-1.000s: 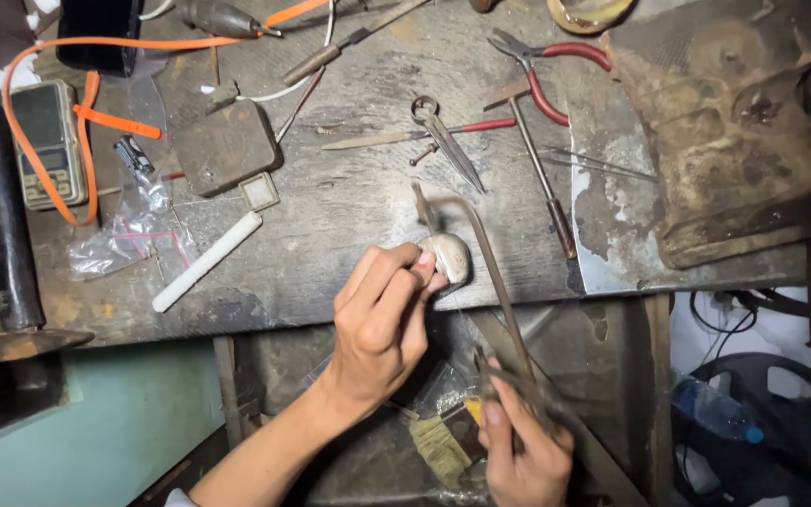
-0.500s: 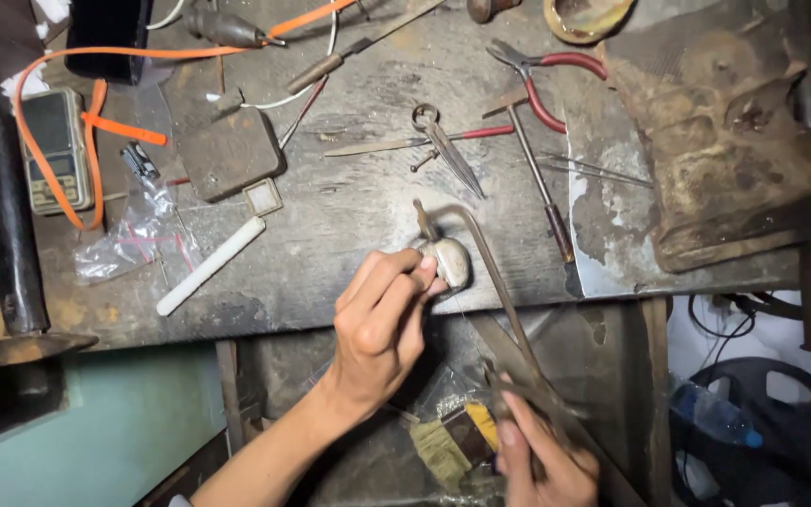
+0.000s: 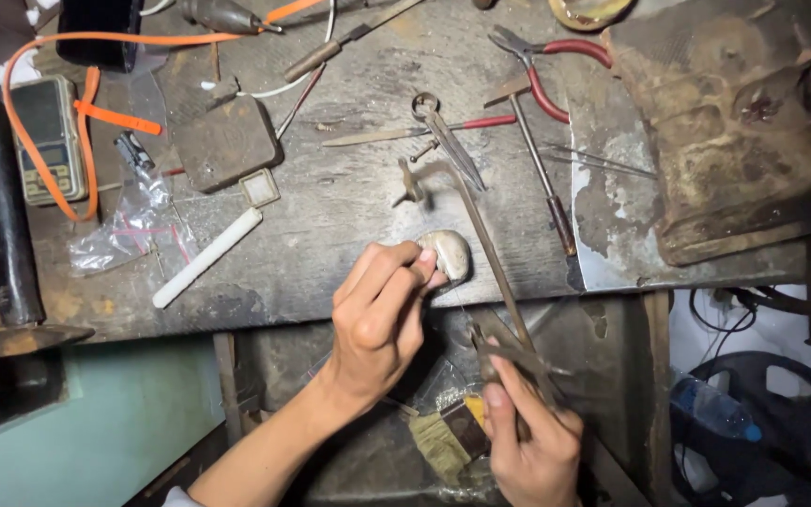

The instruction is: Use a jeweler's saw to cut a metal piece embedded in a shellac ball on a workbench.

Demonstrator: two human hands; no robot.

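My left hand (image 3: 377, 319) reaches over the front edge of the worn wooden bench (image 3: 330, 216). Its fingertips pinch a pale rounded piece (image 3: 450, 252) that rests at the bench edge. My right hand (image 3: 529, 443) is lower, below the bench edge, gripping the handle of a thin metal saw frame (image 3: 490, 249). The frame's long bar runs up past the pale piece on its right side and bends over at the top. Whether a blade touches the piece is too fine to see.
On the bench lie red-handled pliers (image 3: 542, 70), a small hammer (image 3: 539, 160), scissor-like tweezers (image 3: 443, 131), a white stick (image 3: 206, 256), a dark square block (image 3: 227, 141), plastic bags (image 3: 133, 225) and a pocket scale (image 3: 49, 141) with an orange cord (image 3: 44, 56). A brown worn block (image 3: 734, 141) sits right. A bottle (image 3: 711, 408) lies below.
My right hand shifted slightly down and back up with the saw frame. My left hand stays pinched on the pale piece.
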